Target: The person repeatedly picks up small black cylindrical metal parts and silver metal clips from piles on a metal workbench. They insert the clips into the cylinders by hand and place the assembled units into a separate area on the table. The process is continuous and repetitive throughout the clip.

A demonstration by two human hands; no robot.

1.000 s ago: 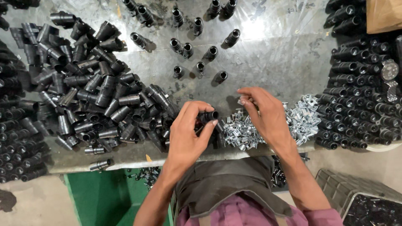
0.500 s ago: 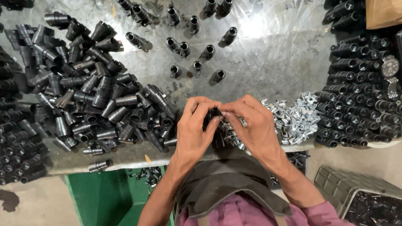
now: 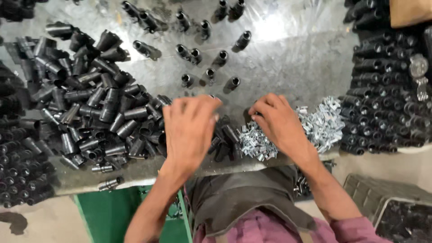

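Observation:
My left hand [image 3: 191, 130] lies palm down over the near edge of a big heap of short black tubes [image 3: 94, 108], fingers stretched forward and slightly apart. Nothing shows in it. My right hand [image 3: 280, 123] rests on a pile of small silver metal clips [image 3: 315, 123], its fingertips curled down into the clips at the pile's left side. Whether it pinches a clip is hidden by the fingers. A few black tubes [image 3: 225, 139] lie between my two hands at the front edge of the metal table [image 3: 288, 58].
Several black tubes stand upright apart from each other [image 3: 211, 56] at the table's middle and back. Neat rows of stacked black tubes [image 3: 387, 90] fill the right side. More tubes are piled at far left [image 3: 18, 171]. A crate of dark parts [image 3: 396, 211] sits low right, a green frame [image 3: 103, 211] under the table.
My hands were joined over a black tube half a second ago. They have come apart: the left reached forward and flattened, the right moved right onto the clip pile.

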